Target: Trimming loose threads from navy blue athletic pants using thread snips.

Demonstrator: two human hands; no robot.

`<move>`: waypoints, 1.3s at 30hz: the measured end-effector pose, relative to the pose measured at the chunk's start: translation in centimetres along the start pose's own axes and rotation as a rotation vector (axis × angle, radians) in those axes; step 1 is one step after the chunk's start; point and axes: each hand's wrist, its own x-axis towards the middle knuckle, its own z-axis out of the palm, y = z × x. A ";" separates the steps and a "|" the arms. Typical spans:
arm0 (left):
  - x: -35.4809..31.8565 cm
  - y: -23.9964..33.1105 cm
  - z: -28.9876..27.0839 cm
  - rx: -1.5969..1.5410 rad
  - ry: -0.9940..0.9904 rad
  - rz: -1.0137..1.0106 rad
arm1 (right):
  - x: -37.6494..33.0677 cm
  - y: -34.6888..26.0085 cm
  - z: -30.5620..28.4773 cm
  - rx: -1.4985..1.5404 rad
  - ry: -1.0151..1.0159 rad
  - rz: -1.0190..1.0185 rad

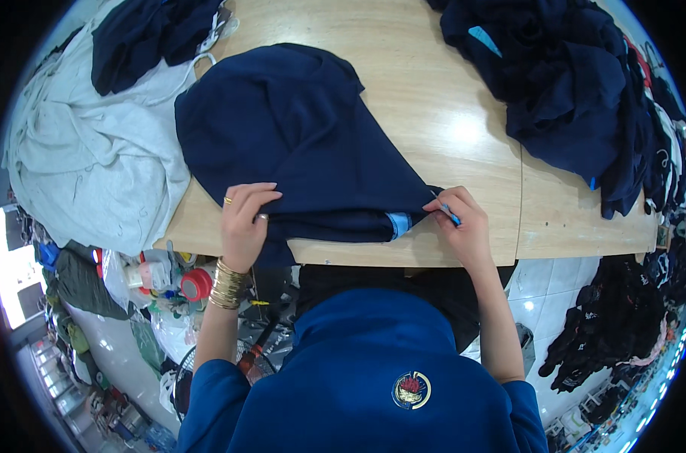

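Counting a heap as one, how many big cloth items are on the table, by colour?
Navy: 3 (fabric touched by left hand and right hand, upper-left bundle, right-side heap)
Pale grey: 1 (left-side cloth)
Total: 4

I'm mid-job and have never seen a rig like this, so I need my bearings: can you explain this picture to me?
There is no robot here: these are a person's bare hands. The single view comes from a wide fisheye camera on the person's head, looking down, so edges bend near the rim; picture left is the person's left.

On the wooden table lies a navy cloth. The left hand rests on its near edge. The right hand is at its right corner, holding a small blue tool; its exact kind is too small to tell. A light-blue patch shows close by. Pale grey fabric lies left, a navy heap right.
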 end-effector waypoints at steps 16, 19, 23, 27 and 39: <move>0.3 2.6 -0.4 -0.257 0.142 -0.369 | 1.9 -2.1 -0.3 -0.089 0.244 0.027; -0.4 3.1 -0.6 -0.455 -0.072 -0.372 | 1.3 -3.0 0.4 0.180 -0.141 0.205; -0.2 4.2 1.4 -0.324 -0.358 -0.270 | 1.3 -1.3 2.9 -0.063 -0.198 0.062; -0.5 3.6 2.4 -0.155 -0.298 -0.148 | 2.3 -2.3 2.3 0.051 -0.152 0.146; -0.7 3.5 2.1 -0.148 -0.170 -0.172 | 2.2 -1.6 1.6 -0.057 -0.285 0.209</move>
